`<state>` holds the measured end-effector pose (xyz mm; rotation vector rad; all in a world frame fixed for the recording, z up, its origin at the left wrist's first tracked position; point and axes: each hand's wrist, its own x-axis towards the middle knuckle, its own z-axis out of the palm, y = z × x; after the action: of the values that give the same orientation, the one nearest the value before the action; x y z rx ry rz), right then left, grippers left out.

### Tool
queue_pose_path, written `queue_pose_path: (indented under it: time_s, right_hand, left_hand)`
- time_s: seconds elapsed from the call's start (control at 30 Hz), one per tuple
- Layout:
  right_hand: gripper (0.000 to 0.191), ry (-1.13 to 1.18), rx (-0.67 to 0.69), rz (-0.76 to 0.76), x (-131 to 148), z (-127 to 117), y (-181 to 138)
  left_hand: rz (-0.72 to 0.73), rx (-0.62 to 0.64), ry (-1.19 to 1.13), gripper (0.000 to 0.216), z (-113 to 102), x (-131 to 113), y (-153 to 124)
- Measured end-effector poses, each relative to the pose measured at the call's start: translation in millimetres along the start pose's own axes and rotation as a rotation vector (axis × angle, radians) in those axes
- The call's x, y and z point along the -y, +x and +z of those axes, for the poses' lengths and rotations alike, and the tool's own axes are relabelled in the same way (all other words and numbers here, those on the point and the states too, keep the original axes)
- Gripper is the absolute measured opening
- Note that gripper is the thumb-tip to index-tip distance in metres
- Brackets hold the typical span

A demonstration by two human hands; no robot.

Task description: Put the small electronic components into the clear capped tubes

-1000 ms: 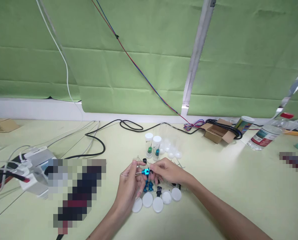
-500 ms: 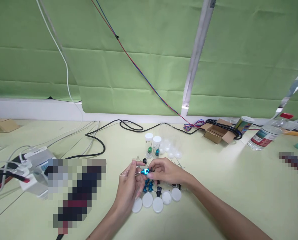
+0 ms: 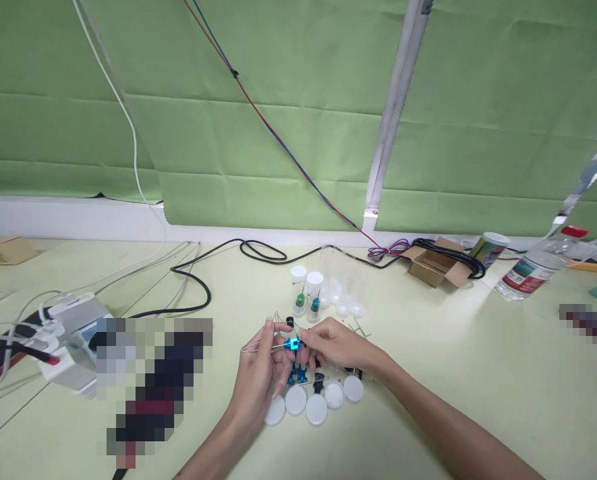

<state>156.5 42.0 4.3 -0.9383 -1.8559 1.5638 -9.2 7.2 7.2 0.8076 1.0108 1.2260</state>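
My left hand [image 3: 263, 363] pinches the long thin wire loop of a small shiny blue metal tool [image 3: 292, 344], which lies level and points right. At the blue part's right end, the fingers of my right hand [image 3: 331, 340] are closed on its dark tip. Beneath both hands lie more blue metal pieces [image 3: 301, 375] and black pieces [image 3: 319, 383], partly covered by fingers. Several white round caps [image 3: 316, 409] form a row in front. Behind the hands stand two clear white-capped tubes, one with a green piece [image 3: 300, 300], the other with a blue piece [image 3: 315, 305].
More clear tubes [image 3: 345, 280] stand behind, faint against the table. A black cable [image 3: 208, 293] curls along the back. To the right are an open cardboard box [image 3: 431, 270] and a water bottle [image 3: 531, 270]. White plugs and a power strip [image 3: 73, 340] sit left.
My right hand's fingers have shifted slightly on the tip of the blue tool, with the thumb and index finger re-placed. My left hand and the tool stay almost still.
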Motion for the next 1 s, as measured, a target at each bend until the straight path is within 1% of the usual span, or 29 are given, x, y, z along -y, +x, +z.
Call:
queue_pose_path:
  time_s: [0.07, 0.17, 0.23, 0.37, 0.5, 0.63, 0.83, 0.9, 1.0]
  right_hand:
    - [0.053, 0.020, -0.008, 0.006, 1.2, 0.0, -0.3]
    - [0.039, 0.082, -0.022, 0.003, 4.8, -0.2, -2.0]
    - [0.036, 0.133, -0.019, -0.007, 5.8, -0.5, -2.9]
    - [0.036, 0.161, -0.015, -0.021, 3.5, -1.3, -2.9]
    - [0.036, 0.081, -0.038, -0.013, 3.2, -1.7, -2.5]
    - [0.042, 0.012, -0.038, -0.029, 5.1, -1.2, -2.7]
    - [0.055, -0.002, -0.018, -0.009, 1.6, -0.6, -0.3]
    - [0.054, 0.006, -0.013, 0.002, 1.6, -0.9, -0.4]
    - [0.044, 0.041, -0.019, 0.026, 2.9, -1.7, -2.0]
  left_hand:
    - [0.003, -0.002, -0.003, 0.045, -0.1, -0.2, -0.2]
    - [0.011, 0.004, -0.021, 0.042, -1.5, 0.0, -0.5]
    - [0.010, 0.009, -0.028, 0.041, -2.4, 0.3, -0.5]
    - [0.008, 0.004, -0.028, 0.040, -2.6, 1.3, 0.6]
    - [-0.001, 0.000, -0.030, 0.042, -1.3, 1.1, 1.1]
    - [0.008, 0.005, -0.020, 0.044, 0.2, -0.8, -0.6]
    - [0.009, 0.009, -0.011, 0.042, 0.4, -2.4, -2.2]
    - [0.009, 0.010, -0.012, 0.041, 0.3, -2.7, -2.1]
    - [0.012, 0.005, -0.018, 0.043, 0.4, -3.1, -2.1]
